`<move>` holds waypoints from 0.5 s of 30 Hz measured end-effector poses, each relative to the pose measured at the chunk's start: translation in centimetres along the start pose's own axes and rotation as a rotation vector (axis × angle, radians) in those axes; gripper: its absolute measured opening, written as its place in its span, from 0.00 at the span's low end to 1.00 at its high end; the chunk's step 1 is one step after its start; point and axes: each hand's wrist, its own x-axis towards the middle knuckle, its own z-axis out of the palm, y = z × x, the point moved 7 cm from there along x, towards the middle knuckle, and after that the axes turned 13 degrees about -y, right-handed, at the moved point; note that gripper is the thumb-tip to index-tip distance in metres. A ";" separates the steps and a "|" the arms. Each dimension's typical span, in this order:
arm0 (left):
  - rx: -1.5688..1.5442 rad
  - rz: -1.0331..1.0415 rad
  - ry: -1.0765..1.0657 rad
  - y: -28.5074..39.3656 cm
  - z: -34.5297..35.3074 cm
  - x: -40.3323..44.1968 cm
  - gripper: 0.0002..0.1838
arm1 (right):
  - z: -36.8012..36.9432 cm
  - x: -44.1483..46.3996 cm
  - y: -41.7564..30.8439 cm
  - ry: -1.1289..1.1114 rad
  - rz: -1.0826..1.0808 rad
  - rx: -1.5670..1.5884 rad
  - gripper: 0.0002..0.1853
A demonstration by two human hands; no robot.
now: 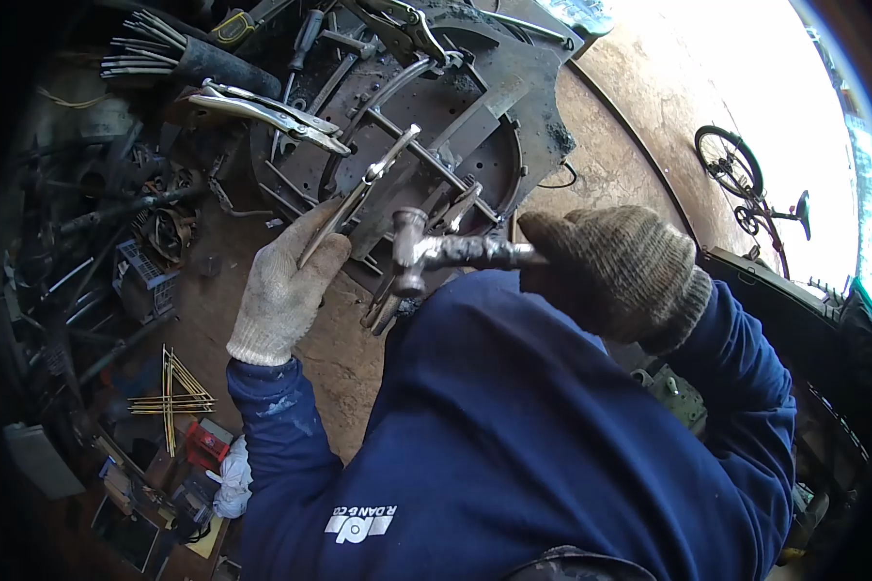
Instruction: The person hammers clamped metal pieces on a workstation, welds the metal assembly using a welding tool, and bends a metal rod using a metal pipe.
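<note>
My left hand (pixel 286 281), in a pale knitted glove, is closed around the handles of metal pliers (pixel 366 184). Their jaws point up and away over a dark steel workbench (pixel 543 107). In a darker ribbed glove, my right hand (pixel 615 266) grips a hammer (pixel 465 253). The worn hammer head is left of that hand, in front of my body and apart from the pliers. Beyond both hands, a curved metal frame with crossbars (pixel 436 169) lies on the bench. Locking pliers (pixel 271 116) sit at its left, and another locking clamp (pixel 412 34) is at the far side.
A tube of welding rods (pixel 218 68), a screwdriver (pixel 306 39) and a tape measure (pixel 233 27) lie at the bench's far left. Crossed thin rods (pixel 170 399) rest on the floor at left, near a plastic crate (pixel 145 281). A bicycle (pixel 746 174) is at far right.
</note>
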 end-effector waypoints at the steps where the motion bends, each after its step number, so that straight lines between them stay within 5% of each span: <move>1: -0.027 -0.059 -0.013 0.2 0.0 0.0 0.28 | 0.4 -0.1 0.0 0.000 0.001 0.002 0.17; 4: -0.047 -0.118 -0.034 0.0 -0.1 0.0 0.27 | 0.5 -0.5 -1.7 0.047 -0.030 -0.207 0.17; 7: -0.047 -0.116 -0.045 0.0 -0.1 0.0 0.26 | 0.5 -0.2 -1.1 -0.068 -0.030 -0.210 0.17; 9: -0.047 -0.114 -0.054 0.2 0.0 -0.2 0.25 | 0.1 1.2 3.6 -0.030 0.207 -0.014 0.15; 11: -0.080 -0.126 -0.014 0.4 -0.1 -0.2 0.25 | -0.6 1.2 3.6 0.109 0.192 -0.100 0.12; 15: -0.053 -0.144 -0.041 0.2 0.1 -0.2 0.25 | -0.2 0.3 -0.1 -0.032 0.160 -0.050 0.16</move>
